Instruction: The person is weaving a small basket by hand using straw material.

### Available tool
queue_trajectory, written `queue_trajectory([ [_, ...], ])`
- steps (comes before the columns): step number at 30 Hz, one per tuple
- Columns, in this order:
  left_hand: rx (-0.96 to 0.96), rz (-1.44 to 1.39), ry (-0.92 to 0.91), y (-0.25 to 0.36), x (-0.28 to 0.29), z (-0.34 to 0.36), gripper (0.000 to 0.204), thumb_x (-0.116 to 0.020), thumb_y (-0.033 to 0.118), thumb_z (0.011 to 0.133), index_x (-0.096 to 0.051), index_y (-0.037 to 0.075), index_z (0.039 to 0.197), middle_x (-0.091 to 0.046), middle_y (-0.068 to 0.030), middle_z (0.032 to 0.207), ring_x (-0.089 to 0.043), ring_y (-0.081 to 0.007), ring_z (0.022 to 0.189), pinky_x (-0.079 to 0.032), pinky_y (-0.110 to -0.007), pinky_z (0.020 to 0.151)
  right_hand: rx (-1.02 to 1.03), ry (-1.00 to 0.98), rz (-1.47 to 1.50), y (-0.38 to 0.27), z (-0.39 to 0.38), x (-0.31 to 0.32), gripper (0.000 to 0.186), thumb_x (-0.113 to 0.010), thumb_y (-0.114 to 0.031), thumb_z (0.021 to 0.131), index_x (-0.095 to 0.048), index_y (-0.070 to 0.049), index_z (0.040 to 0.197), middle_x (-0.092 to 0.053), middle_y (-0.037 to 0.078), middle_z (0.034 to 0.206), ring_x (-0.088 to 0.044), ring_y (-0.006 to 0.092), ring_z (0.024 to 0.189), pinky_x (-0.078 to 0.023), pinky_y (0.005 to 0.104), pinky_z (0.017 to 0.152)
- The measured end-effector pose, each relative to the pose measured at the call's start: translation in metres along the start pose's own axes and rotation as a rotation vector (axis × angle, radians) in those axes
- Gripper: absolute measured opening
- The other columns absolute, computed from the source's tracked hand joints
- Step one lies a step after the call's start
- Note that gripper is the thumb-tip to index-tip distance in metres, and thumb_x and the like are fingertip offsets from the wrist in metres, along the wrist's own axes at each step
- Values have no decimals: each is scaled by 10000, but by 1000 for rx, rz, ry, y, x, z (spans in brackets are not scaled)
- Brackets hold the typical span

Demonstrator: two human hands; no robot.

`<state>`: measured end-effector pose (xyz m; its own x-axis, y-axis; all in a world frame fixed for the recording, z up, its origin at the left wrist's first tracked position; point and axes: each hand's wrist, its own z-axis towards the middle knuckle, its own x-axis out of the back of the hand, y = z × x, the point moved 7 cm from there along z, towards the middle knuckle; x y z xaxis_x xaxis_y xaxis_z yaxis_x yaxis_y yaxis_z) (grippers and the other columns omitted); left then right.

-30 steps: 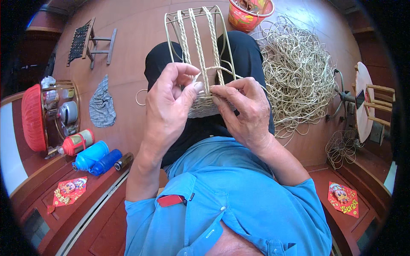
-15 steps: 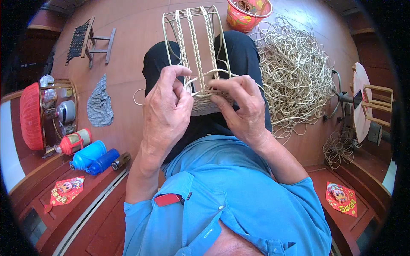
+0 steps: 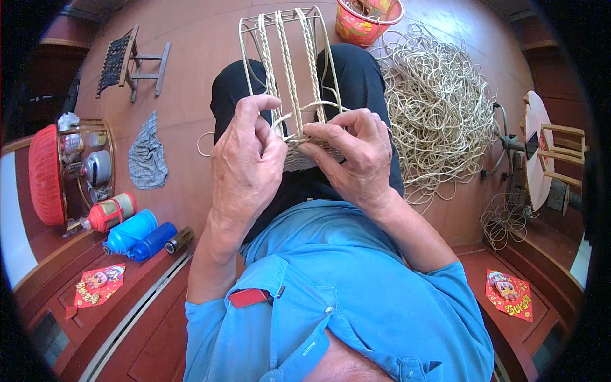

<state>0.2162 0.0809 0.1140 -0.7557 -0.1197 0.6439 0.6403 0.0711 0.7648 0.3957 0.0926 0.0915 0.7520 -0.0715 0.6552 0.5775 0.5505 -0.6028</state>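
A wire frame (image 3: 244, 48) rests over my dark-trousered lap, with three twisted pale cords (image 3: 284, 60) along it and a densely woven band (image 3: 296, 162) at its near end. My left hand (image 3: 248, 165) is curled at the band's left side, thumb and forefinger on a short length of pale cord (image 3: 284, 118). My right hand (image 3: 353, 159) grips the band's top edge by the middle cord with thumb and forefinger. A crosswise strand (image 3: 326, 102) runs just beyond my fingers. Fingertips partly hide the weaving.
A big tangle of cord (image 3: 439, 108) and a red bucket (image 3: 366, 28) lie beyond my right knee. A wooden stool (image 3: 118, 63), grey cloth (image 3: 147, 153), flasks (image 3: 130, 232) and a rack (image 3: 95, 124) of pots are leftward. A round board (image 3: 538, 146) stands right.
The frame and both hands have shifted slightly left. My right hand's forefinger and thumb have moved a little along the woven edge, toward the middle cord.
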Motion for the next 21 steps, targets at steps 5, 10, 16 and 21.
queue_trajectory([
  [5,29,-41,-13,-5,-1,2,410,-665,-47,907,-626,78,1296,-565,-60,763,-601,-180,675,-518,-364,677,6,74,-31,2,3,-7,161,-879,-306,844,-790,-206,934,-585,-5,958,-559,235,904,-407,411,782],
  [10,25,-27,-10,-5,-2,3,407,-671,-46,904,-629,86,1286,-560,-51,752,-586,-168,662,-514,-366,663,-20,46,0,-1,7,-1,144,-875,-275,849,-780,-209,935,-589,1,973,-557,239,922,-404,415,791],
  [16,-20,67,30,0,2,2,422,-664,-48,876,-627,78,1278,-555,-64,750,-609,-210,661,-526,-397,664,33,50,-3,5,4,-10,177,-882,-226,839,-779,-193,979,-611,22,1032,-581,249,948,-433,414,815],
  [21,-113,128,74,6,3,4,429,-652,-53,853,-627,71,1263,-576,-91,758,-647,-266,672,-538,-434,673,-42,229,257,18,-10,8,602,-905,-47,811,-653,-57,1357,-624,118,1229,-649,245,1062,-565,373,887],
])
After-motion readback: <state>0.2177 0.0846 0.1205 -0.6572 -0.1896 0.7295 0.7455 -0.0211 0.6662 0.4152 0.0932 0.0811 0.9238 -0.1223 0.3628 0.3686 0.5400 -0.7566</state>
